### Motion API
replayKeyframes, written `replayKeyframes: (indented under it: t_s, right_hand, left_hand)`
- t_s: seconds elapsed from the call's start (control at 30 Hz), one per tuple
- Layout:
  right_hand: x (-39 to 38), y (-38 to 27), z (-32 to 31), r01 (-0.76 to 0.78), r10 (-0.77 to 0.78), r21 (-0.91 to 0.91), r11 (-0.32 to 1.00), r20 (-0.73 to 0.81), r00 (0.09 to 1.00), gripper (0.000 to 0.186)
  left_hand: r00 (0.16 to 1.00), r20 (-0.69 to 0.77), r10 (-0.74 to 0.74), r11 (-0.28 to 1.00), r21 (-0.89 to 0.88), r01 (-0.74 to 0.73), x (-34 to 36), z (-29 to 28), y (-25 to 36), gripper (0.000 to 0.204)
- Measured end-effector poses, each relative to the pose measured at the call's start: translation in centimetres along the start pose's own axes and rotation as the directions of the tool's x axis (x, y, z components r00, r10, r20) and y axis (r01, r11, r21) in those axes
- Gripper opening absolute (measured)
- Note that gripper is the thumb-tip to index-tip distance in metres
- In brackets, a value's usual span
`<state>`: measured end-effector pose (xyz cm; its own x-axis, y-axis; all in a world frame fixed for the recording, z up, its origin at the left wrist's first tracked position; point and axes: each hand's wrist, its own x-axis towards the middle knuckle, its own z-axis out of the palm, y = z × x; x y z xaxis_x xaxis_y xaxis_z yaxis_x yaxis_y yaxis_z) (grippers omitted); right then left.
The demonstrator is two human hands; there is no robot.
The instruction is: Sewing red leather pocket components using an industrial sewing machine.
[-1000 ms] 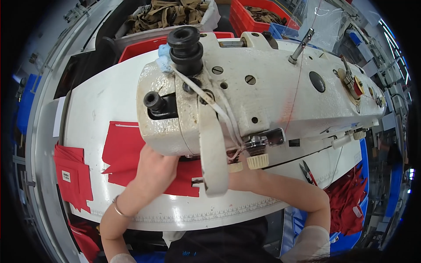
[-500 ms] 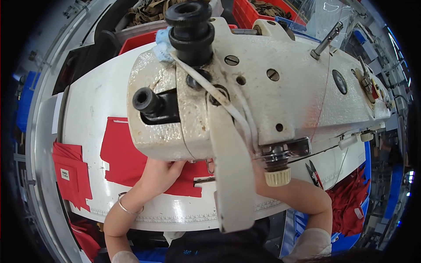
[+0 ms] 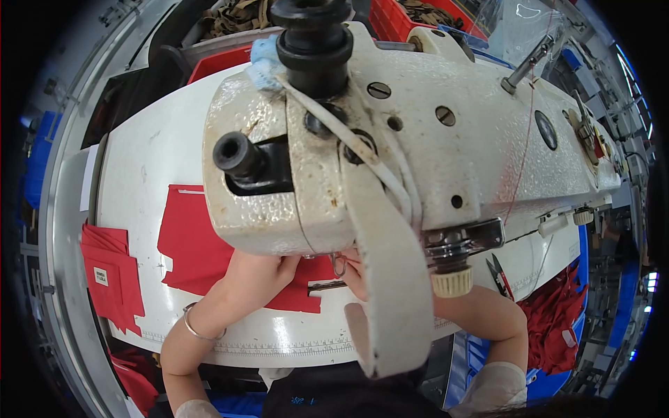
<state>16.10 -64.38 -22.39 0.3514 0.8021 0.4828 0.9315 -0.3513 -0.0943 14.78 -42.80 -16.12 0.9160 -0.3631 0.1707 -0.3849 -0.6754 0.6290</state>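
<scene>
A large off-white sewing machine head (image 3: 418, 139) fills the middle of the view and hides most of what lies under it. A red fabric piece (image 3: 202, 251) lies flat on the white machine table (image 3: 139, 174), running in under the machine. My left hand (image 3: 261, 268) rests flat on this fabric just left of the needle area, a thin bracelet on its wrist. My right hand (image 3: 354, 273) is mostly hidden behind the machine's cream belt guard; only its fingertips show beside the presser foot, touching the fabric.
A stack of red fabric pieces (image 3: 111, 275) with a white label lies at the table's left edge. More red fabric (image 3: 557, 327) is heaped at the lower right. Small snips (image 3: 500, 275) lie on the table right of the machine. Red bins (image 3: 390, 17) stand behind.
My head has come closer to the machine, which now looks larger and covers more of the hands. Both hands stay on the red fabric by the needle.
</scene>
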Motion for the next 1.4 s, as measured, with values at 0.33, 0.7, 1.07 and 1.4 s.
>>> replayKeyframes:
  t_s: [0.33, 0.7, 1.07, 1.4]
  right_hand:
    - [0.3, -0.3, -1.3, -0.007, 0.001, -0.134, 0.991, -0.045, 0.999, 0.027]
    - [0.3, -0.1, -0.9, -0.033, 0.035, 0.042, 0.999, -0.043, 0.998, 0.024]
    - [0.1, -0.2, -0.7, -0.067, 0.068, 0.023, 0.997, -0.034, 0.997, 0.029]
    - [-0.4, -0.4, -0.1, 0.035, -0.027, -0.172, 0.984, 0.048, 0.998, 0.023]
  left_hand:
    - [0.998, 0.030, -0.047, 0.995, -0.091, 0.050, 0.0, 0.5, 0.0, 0.016]
    - [0.991, 0.058, -0.123, 0.951, -0.278, 0.135, -1.1, 1.5, -1.3, 0.016]
    - [0.990, 0.090, -0.112, 0.970, -0.208, 0.128, -0.9, 1.2, -1.2, 0.015]
    - [0.993, 0.013, 0.120, 0.993, 0.014, -0.120, -1.6, 3.5, -2.3, 0.018]
